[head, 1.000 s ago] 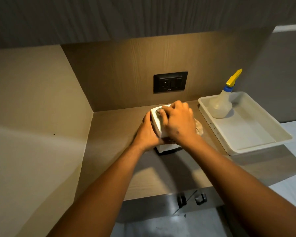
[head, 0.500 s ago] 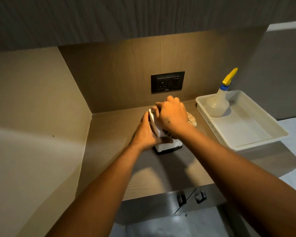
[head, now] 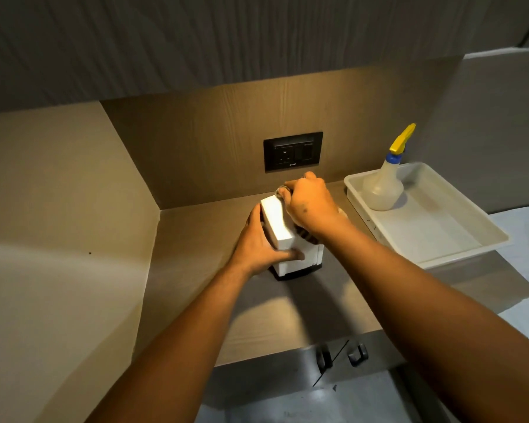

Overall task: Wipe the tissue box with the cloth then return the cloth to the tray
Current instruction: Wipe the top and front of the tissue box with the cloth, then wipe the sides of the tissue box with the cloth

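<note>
A white tissue box (head: 277, 224) stands on the wooden shelf, tilted a little to the left. My left hand (head: 258, 245) grips its left and front sides, thumb across the front face. My right hand (head: 310, 203) presses a crumpled cloth (head: 306, 235) against the box's top and far right side; only small bits of the cloth show under the fingers. The white tray (head: 458, 242) sits to the right on the shelf, apart from the box.
A spray bottle (head: 385, 184) with a yellow trigger stands in the tray's far corner. A black wall socket (head: 293, 151) is set in the back panel behind the box. A side wall closes the shelf on the left. Two dark hooks (head: 342, 357) hang below the front edge.
My right hand with the cloth has slid from the box's near top toward its far edge. The left hand has kept its grip, and more of the white top now shows.
</note>
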The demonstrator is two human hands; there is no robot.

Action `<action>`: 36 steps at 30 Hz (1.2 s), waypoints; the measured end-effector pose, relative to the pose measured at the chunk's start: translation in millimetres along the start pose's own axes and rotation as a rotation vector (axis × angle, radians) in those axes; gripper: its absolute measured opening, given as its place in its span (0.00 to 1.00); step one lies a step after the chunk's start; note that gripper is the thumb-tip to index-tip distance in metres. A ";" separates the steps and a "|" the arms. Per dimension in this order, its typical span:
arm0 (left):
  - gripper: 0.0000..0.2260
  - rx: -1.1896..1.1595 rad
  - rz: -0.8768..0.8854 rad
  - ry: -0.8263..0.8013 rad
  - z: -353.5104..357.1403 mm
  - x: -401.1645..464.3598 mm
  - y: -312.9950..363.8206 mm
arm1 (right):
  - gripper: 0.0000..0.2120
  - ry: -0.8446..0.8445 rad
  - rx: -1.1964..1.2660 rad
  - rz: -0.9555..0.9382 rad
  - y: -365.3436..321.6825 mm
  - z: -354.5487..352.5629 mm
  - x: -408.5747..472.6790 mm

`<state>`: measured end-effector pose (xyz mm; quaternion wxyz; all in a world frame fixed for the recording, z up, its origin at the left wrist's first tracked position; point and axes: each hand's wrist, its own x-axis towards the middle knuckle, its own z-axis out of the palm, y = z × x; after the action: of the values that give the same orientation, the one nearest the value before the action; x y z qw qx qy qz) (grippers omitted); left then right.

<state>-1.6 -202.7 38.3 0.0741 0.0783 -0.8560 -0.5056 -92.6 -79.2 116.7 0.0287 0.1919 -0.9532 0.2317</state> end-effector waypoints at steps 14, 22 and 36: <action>0.75 0.450 0.042 -0.160 -23.6 25.1 66.5 | 0.15 0.044 1.601 0.813 111.1 8.1 -61.0; 0.57 0.766 0.109 -0.422 -7.7 43.0 86.1 | 0.17 0.010 1.682 0.848 121.2 35.8 -88.8; 0.75 1.107 0.207 -0.597 -20.0 42.1 83.4 | 0.17 0.137 1.362 0.592 60.7 75.0 -75.6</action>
<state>-43.5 -188.8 123.1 -0.1704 -0.1225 -0.9775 0.0216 -43.1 -36.8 12.9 -0.1007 -0.1126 -0.6065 0.7806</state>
